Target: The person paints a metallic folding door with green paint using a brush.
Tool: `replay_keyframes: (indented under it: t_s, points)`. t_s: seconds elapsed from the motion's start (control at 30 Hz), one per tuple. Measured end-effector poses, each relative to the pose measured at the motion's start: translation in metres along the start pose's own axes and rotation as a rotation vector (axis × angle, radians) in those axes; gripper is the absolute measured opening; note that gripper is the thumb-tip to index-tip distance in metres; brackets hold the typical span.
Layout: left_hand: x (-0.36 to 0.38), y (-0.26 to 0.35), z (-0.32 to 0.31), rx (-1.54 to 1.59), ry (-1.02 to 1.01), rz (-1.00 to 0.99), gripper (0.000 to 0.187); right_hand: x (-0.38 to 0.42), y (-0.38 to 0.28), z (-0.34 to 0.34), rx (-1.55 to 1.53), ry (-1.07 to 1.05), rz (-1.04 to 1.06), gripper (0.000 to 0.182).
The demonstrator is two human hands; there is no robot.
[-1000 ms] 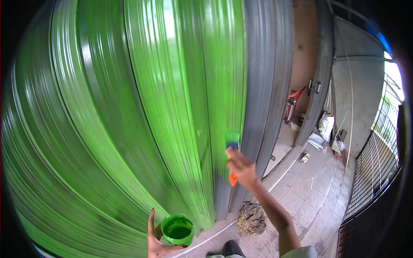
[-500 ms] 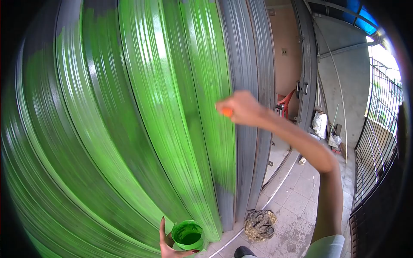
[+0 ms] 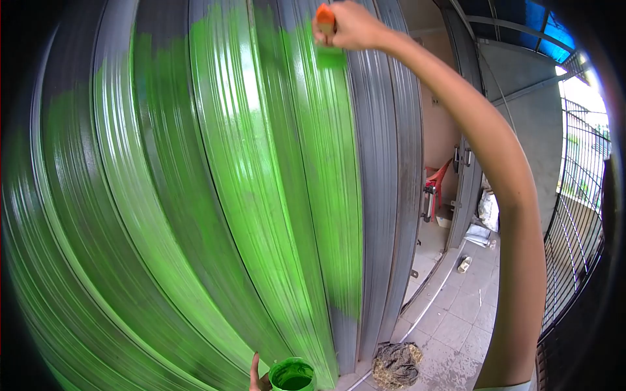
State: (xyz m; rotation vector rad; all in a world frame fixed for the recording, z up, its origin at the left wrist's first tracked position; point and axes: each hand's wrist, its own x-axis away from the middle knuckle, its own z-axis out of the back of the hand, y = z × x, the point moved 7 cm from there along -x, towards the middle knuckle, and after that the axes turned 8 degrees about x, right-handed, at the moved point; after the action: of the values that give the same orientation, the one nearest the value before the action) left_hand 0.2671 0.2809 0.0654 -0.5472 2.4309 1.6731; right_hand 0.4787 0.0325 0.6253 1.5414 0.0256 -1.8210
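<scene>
1. Ribbed grey metal folding door [image 3: 385,195]: tall vertical corrugated panels fill most of the view. Glossy wet green paint covers the left and middle panels; the right-hand ribs are bare grey. The top edge of the paint is ragged and streaky, and the fisheye view bends all the ribs.
2. Right hand [image 3: 352,25], arm raised high, is clenched round an orange-handled paintbrush [image 3: 325,18]. Only the orange handle end shows clearly above the fist; the green-loaded bristles sit against the door just below the hand, at the upper boundary between painted and bare metal. The bristle shape is hard to make out against the fresh paint.
3. Grey tiled floor [image 3: 456,326]: square pavers, dusty, lower right.
4. Crumpled grey-brown rag [image 3: 395,363] lies on the floor just beside the foot of the door, lumpy and matted.
5. Small round green paint pot [image 3: 291,376]: open-topped, paint-smeared rim, dark green liquid inside; cut off by the bottom edge.
6. Left hand [image 3: 256,378]: only the thumb and a sliver of palm show, touching the pot's left side. It appears to hold the pot, but the grasp itself is out of frame.
</scene>
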Motion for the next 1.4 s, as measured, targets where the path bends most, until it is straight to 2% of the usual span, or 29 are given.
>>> replay_keyframes:
  t_s: [0.03,0.1,0.17,0.27,0.33,0.37,0.43,0.5,0.57,0.63,0.73,0.83,0.9,0.97,1.07,1.17,1.2,1.23,1.27,1.3,1.37,1.4]
  points:
    - [-0.001,0.000,-0.001,-0.001,0.001,0.000,0.140,-0.011,0.005,0.011,0.038,0.071,-0.012,0.010]
    - [-0.001,0.001,-0.001,0.003,0.002,-0.004,0.140,-0.033,0.019,0.034,0.121,0.196,-0.014,0.010]
    - [0.000,0.002,-0.002,0.004,0.004,-0.007,0.140,-0.046,0.024,0.059,0.078,0.332,0.095,0.010]
    - [0.003,0.001,-0.004,0.006,0.004,-0.019,0.140,-0.041,0.028,0.068,0.004,0.307,0.058,0.012]
    - [0.005,0.000,-0.004,0.009,0.002,-0.025,0.140,-0.022,0.027,0.037,-0.021,0.224,0.221,0.003]
    - [0.003,-0.002,-0.002,0.015,-0.002,-0.024,0.140,-0.010,0.017,0.020,-0.032,0.178,0.301,0.009]
    - [0.006,-0.002,-0.002,0.011,-0.005,-0.030,0.139,0.031,0.006,-0.007,0.099,0.024,0.177,0.011]
    - [0.006,-0.002,-0.002,0.017,-0.008,-0.037,0.139,0.090,-0.013,-0.026,0.009,0.157,0.298,0.013]
    - [0.007,-0.003,-0.002,0.019,-0.014,-0.042,0.139,0.136,-0.029,-0.043,-0.152,-0.250,0.128,0.011]
    - [0.010,-0.005,-0.002,0.023,-0.018,-0.047,0.139,0.167,-0.043,-0.038,-0.370,-0.281,0.173,0.010]
    - [0.010,-0.006,-0.007,0.019,-0.024,-0.057,0.139,0.183,-0.048,-0.045,-0.528,-0.496,0.140,0.018]
    - [0.007,-0.007,-0.014,0.018,-0.030,-0.063,0.139,0.151,-0.017,-0.046,-0.625,-0.345,0.124,0.016]
    - [0.008,-0.009,-0.019,0.014,-0.032,-0.069,0.139,0.107,0.011,-0.018,-0.415,-0.135,0.080,0.015]
    - [0.007,-0.011,-0.024,0.016,-0.028,-0.063,0.139,0.070,0.040,0.013,-0.435,0.293,0.132,0.016]
    - [0.004,-0.017,-0.032,0.010,-0.019,-0.070,0.139,0.049,0.055,0.025,-0.385,0.369,0.052,0.016]
    - [-0.001,-0.020,-0.043,0.007,-0.013,-0.078,0.139,0.083,0.034,-0.018,-0.363,0.285,0.196,0.015]
    - [-0.004,-0.021,-0.047,0.007,-0.015,-0.078,0.139,0.110,0.015,-0.026,-0.279,0.317,0.253,0.015]
    - [-0.007,-0.023,-0.052,0.007,-0.020,-0.077,0.139,0.140,-0.004,-0.037,-0.308,0.298,0.278,0.014]
    - [-0.009,-0.025,-0.057,0.006,-0.024,-0.080,0.139,0.170,-0.024,-0.043,-0.361,0.075,0.261,0.012]
    - [-0.010,-0.027,-0.063,0.000,-0.027,-0.083,0.139,0.202,-0.042,-0.053,-0.434,-0.031,0.295,0.009]
    - [-0.016,-0.031,-0.074,-0.007,-0.040,-0.089,0.138,0.250,-0.074,-0.065,-0.424,-0.498,0.302,0.011]
    - [-0.020,-0.032,-0.080,-0.007,-0.042,-0.091,0.139,0.252,-0.075,-0.070,-0.464,-0.556,0.308,0.011]
